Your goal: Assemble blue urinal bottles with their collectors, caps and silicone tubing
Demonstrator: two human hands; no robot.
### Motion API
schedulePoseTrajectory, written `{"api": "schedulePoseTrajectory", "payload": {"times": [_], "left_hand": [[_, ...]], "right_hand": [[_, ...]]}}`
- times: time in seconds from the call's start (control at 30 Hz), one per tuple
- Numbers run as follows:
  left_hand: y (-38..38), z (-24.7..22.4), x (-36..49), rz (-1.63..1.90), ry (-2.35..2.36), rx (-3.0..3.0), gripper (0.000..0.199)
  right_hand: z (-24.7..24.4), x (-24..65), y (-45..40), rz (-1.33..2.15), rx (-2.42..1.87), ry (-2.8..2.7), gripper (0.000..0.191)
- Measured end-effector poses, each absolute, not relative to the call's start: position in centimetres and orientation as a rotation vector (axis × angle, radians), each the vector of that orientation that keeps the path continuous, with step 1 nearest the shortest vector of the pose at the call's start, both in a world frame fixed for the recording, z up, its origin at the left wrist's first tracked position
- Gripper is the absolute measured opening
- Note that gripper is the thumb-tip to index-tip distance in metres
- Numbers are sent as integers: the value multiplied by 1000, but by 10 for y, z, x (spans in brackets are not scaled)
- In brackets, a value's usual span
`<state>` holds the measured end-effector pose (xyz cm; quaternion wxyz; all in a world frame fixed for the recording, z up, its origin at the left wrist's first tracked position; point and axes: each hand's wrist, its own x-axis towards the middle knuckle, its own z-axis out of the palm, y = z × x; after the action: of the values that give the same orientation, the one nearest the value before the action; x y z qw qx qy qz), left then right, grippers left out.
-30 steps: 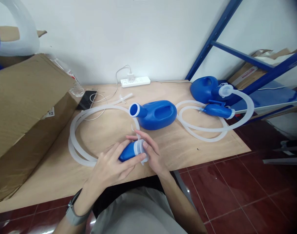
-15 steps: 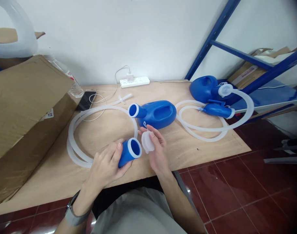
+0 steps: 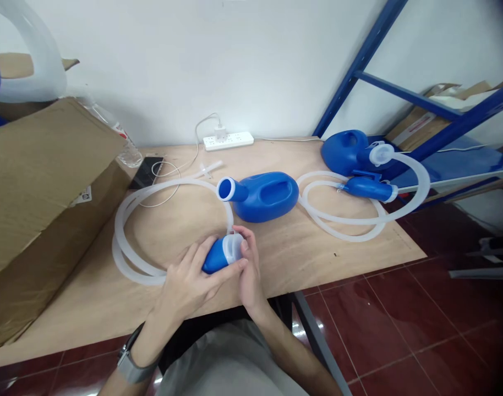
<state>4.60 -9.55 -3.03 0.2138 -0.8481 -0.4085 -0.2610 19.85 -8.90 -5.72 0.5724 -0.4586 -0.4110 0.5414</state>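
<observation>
My left hand (image 3: pixel 191 275) is wrapped round a short blue funnel piece (image 3: pixel 214 257). A translucent white cap (image 3: pixel 234 247) sits over its mouth, and my right hand (image 3: pixel 250 269) has its fingers closed on that cap from the right. Just behind lies a blue bottle (image 3: pixel 266 196) with a handle opening, its uncapped neck pointing left. A coiled clear hose (image 3: pixel 125 247) rests on the wooden table (image 3: pixel 284 269) left of the bottle. How firmly the cap is seated is hidden by my fingers.
On the right are another blue bottle (image 3: pixel 344 152), a blue funnel piece (image 3: pixel 369 188) and a coiled hose (image 3: pixel 350 237). A cardboard box (image 3: pixel 45 165) fills the left side. Farther back are a phone (image 3: pixel 146 173), a power strip (image 3: pixel 229 141) and a plastic bottle (image 3: pixel 127 151).
My right hand has moved left and brought the cap onto the mouth of the blue funnel piece. The fingers of both hands are now close together.
</observation>
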Motion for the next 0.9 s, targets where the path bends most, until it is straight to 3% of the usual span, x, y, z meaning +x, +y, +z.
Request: {"api": "schedulePoseTrajectory", "payload": {"times": [0.3,0.57,0.7,0.8,0.9], "left_hand": [[-99,-31,40,-929,-1166,-2358,73],[-100,-29,34,-1018,-1153,-2365,74],[-102,-26,43,-1044,-1299,-2379,58],[-102,-22,49,-1090,-1489,-2426,66],[-102,-22,50,-1041,-1358,-2441,65]], "right_hand": [[-64,228,-85,990,-775,-1444,60],[-62,218,-81,957,-819,-1496,62],[-52,213,-85,1150,-866,-1301,58],[-38,222,-81,1249,-862,-1349,50],[-26,231,-74,1264,-795,-1493,43]]}}
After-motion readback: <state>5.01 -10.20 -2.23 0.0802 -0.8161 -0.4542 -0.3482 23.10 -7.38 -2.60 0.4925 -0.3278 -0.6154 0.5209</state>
